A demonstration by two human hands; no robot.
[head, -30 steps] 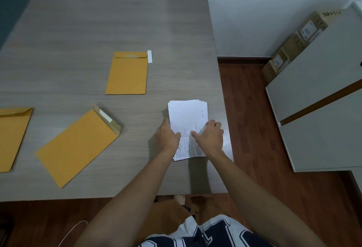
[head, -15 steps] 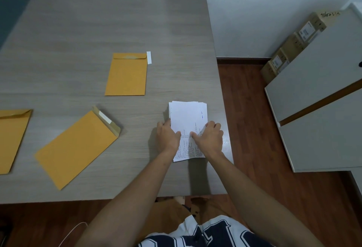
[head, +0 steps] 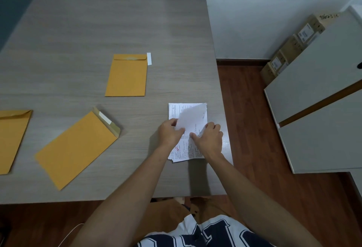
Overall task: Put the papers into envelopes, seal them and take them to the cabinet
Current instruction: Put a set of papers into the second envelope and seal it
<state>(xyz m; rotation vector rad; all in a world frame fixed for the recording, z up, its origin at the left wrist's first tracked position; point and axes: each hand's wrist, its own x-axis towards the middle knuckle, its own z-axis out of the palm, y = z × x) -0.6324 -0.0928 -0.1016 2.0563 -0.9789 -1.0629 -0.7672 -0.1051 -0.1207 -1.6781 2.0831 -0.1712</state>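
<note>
L hand pinching top sheet, R hand pressing the papers; thin, floppy, prob slippery, so grip by the edge.

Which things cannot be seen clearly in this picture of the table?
- Stack of papers, head view: print too small to read; both hands cover its middle.
- Lifted top sheet, head view: blurred; left hand holds its edge; right hand is on the stack.
- Leftmost envelope, head view: cut off by the left edge.
- Cardboard boxes, head view: labels too small; cabinet hides part.
</note>
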